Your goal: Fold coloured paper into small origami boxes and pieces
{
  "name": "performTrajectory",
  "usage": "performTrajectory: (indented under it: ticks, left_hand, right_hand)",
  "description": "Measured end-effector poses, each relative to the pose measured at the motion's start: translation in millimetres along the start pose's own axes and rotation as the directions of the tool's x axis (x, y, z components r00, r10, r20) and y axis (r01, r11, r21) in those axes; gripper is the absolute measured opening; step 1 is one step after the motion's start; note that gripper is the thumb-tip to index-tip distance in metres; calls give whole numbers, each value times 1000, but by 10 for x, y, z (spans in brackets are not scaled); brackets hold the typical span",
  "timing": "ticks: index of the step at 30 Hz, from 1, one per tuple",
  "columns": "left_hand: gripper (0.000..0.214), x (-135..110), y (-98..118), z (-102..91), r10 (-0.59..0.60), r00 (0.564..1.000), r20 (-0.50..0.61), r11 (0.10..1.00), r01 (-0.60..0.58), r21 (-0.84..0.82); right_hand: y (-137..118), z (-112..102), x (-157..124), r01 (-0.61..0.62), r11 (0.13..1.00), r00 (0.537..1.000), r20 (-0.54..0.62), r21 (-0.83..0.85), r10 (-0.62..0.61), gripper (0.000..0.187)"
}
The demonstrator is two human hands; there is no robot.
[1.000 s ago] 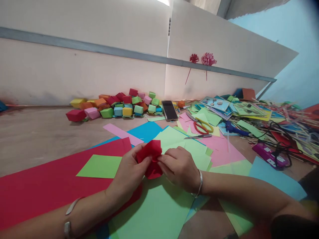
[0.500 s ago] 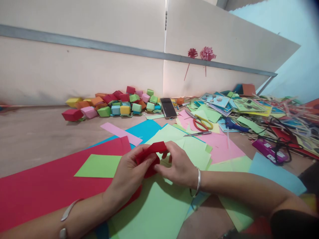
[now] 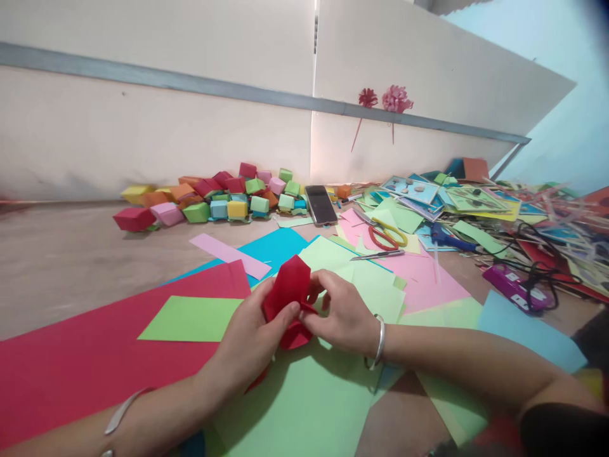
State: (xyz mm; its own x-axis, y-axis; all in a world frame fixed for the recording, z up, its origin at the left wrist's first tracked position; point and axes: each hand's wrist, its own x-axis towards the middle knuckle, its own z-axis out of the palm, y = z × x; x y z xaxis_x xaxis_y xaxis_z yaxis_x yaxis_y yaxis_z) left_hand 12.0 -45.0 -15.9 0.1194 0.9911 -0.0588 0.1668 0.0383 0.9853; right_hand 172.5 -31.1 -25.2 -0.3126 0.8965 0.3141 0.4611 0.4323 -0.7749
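Nearest you, the pale green sheet (image 3: 304, 393) spreads beneath your forearms. Over it, your left hand (image 3: 250, 330) grips the folded red paper (image 3: 291, 282) by its left side, thumb across the fold; your right hand (image 3: 342, 312) nips a flap at its right edge. The piece sits between your hands, touching both, so neither is nearer; its long axis runs mostly away from you. Beyond lie the scissors (image 3: 372, 221), then the paper blocks (image 3: 235, 185).

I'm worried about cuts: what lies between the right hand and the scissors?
From right hand to scissors, the head view shows pale green paper, then a craft knife.
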Motion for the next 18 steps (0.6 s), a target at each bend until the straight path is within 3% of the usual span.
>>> performTrajectory:
  ticks: [3, 7, 12, 18]
  left_hand:
    - [40, 37, 32, -17, -39, 997, -61, 998, 36, -54]
    - [39, 61, 38, -19, -50, 991, -127, 991, 33, -133]
    - [21, 24, -20, 22, -70, 996, -50, 967, 55, -248]
    - [18, 2, -24, 10, -1, 1000, 8, 981, 3, -192]
  right_hand:
    - [-52, 10, -52, -16, 998, 1000, 24, 58, 14, 32]
    - [-47, 27, -99, 8, 999, 1000, -18, 38, -7, 17]
    - [40, 41, -74, 145, 989, 989, -18, -10, -145, 7]
    - [20, 58, -47, 45, 999, 996, -84, 28, -42, 16]
